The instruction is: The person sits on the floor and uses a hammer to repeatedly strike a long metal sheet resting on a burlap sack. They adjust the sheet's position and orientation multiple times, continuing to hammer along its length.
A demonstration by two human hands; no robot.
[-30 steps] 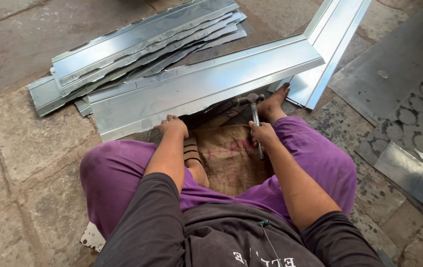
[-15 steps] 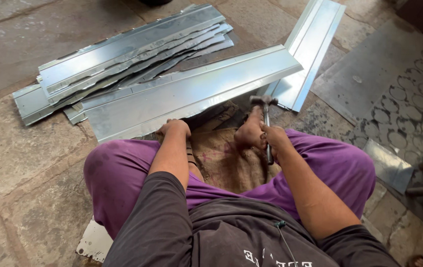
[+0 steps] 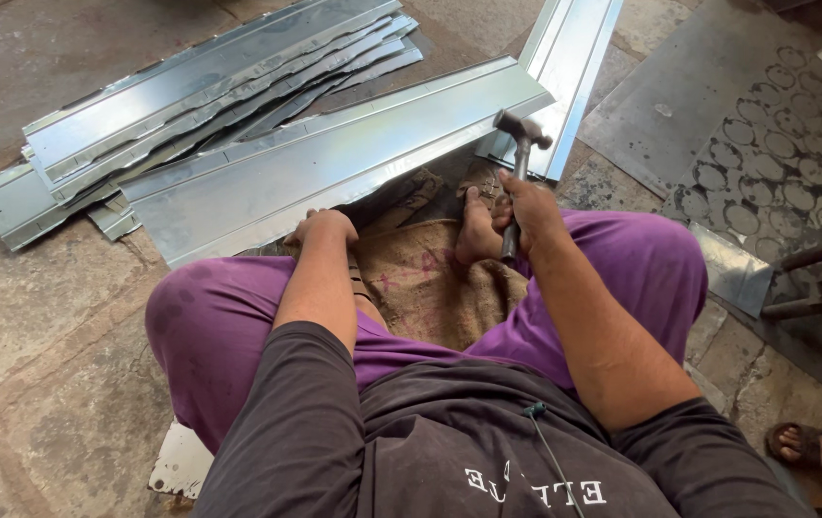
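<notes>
A: Hammer (image 3: 522, 128) first: where does it sit?

B: Head view: the right hand (image 3: 524, 206) is closed around its handle, head raised above the long metal sheet (image 3: 334, 158), whose long axis runs from lower left to upper right.

A: And the other hand?

B: The left hand (image 3: 322, 226) presses, fingers curled, on the sheet's near edge, left of the hammer.

A: What lies around?

B: A stack of bent strips (image 3: 200, 96) beyond, burlap (image 3: 420, 278) under a bare foot (image 3: 478, 230) just beside the hammer hand.

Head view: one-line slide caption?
Seated person's right hand raises a hammer while the left hand steadies a folded metal sheet.
</notes>
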